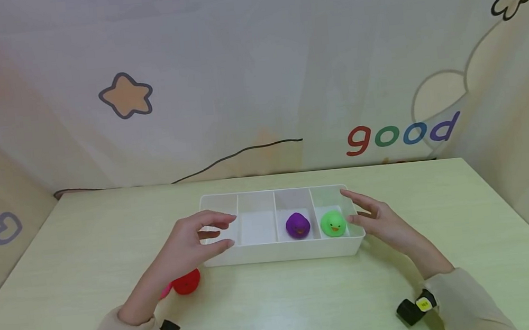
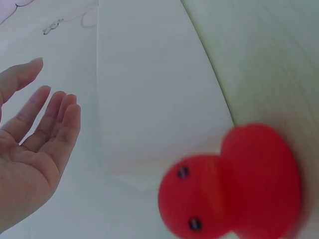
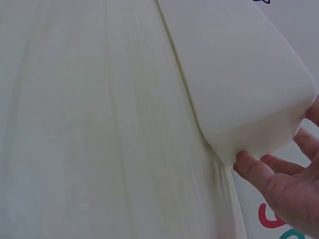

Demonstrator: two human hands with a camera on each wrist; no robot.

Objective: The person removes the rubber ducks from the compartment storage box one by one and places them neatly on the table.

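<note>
1. Pale-green table (image 1: 277, 302) is carrying everything we're seeing.
2. White divided tray (image 1: 282, 252) is sitting mid-table w/ four compartments; we're bracketing its ends.
3. Our left hand (image 1: 191, 246) is hovering at the tray's left end, fingers apart, gripping nothing.
4. Our right hand (image 1: 382, 222) is touching the right end w/ straight fingers.
5. Red duck (image 1: 186, 282) is lying on the table below our left wrist.
6. Purple duck (image 1: 297, 225) & green duck (image 1: 333, 224) are sitting in the two rightmost compartments.
</note>
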